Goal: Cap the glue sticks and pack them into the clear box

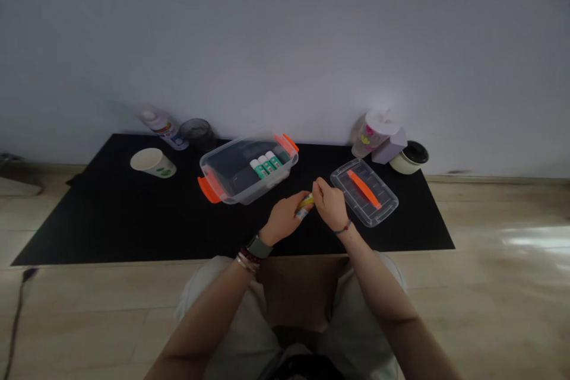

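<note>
From my remote seat I see the black table (133,225), on it the open clear plastic box (262,191), and, just right of the box, the flat transparent lid (386,200) with an orange handle (364,189). In front of the box's right end, my left hand (284,217) is wrapped firmly round a yellow-and-white tube (304,209) and my right hand (330,204) is curled closed at its upper end, though I cannot tell whether it grips. I'd judge it best to brace the tube without squeezing and keep both wrists aligned.
</note>
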The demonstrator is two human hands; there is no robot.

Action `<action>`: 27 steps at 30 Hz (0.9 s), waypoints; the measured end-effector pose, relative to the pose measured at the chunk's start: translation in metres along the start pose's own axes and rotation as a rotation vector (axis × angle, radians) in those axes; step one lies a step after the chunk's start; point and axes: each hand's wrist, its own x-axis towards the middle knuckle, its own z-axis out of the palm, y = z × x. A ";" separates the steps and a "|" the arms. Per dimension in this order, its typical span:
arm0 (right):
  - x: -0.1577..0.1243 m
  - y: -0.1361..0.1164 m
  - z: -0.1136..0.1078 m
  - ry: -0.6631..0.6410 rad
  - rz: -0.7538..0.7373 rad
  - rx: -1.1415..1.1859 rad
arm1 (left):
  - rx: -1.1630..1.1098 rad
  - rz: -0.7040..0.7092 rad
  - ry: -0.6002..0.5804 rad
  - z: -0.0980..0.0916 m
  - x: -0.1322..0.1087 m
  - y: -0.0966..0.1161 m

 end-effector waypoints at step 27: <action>0.000 0.016 -0.007 0.062 -0.111 0.501 | -0.279 -0.594 0.239 -0.142 0.063 -0.077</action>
